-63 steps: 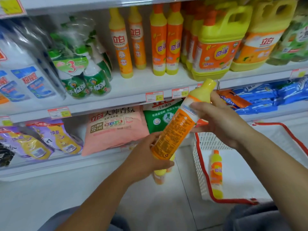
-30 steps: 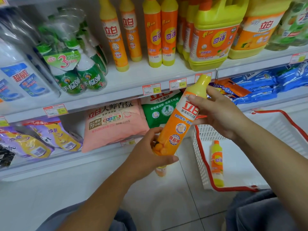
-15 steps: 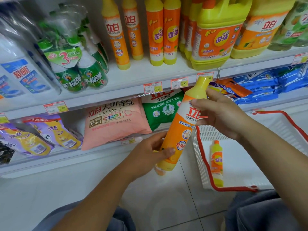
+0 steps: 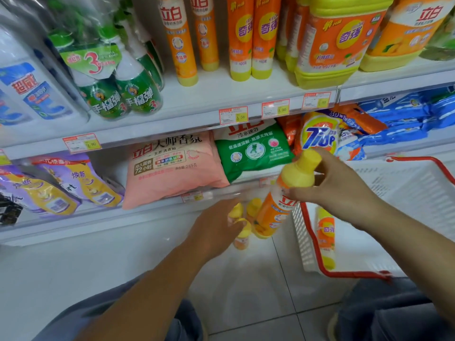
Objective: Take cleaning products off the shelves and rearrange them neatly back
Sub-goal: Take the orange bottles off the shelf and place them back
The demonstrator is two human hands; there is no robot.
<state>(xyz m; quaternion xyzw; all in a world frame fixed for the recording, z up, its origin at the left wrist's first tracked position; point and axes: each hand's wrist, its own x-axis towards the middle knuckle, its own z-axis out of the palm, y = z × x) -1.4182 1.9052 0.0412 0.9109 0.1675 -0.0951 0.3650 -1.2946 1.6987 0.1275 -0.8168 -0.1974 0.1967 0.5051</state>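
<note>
Item: orange detergent bottle (image 4: 278, 207), tilted low over the floor (image 4: 246, 291) beside the basket (image 4: 357, 274), grasped at its yellow neck by right hand (image 4: 339, 190). Left hand (image 4: 216, 227) among small bottles (image 4: 254, 207) standing on the floor, grip unreadable through blur. Risk: toppling of those bottles by the swinging base.

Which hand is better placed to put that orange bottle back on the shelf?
Right. The right hand grips the orange bottle near its top; the left hand is down at the small bottles on the floor.
</note>
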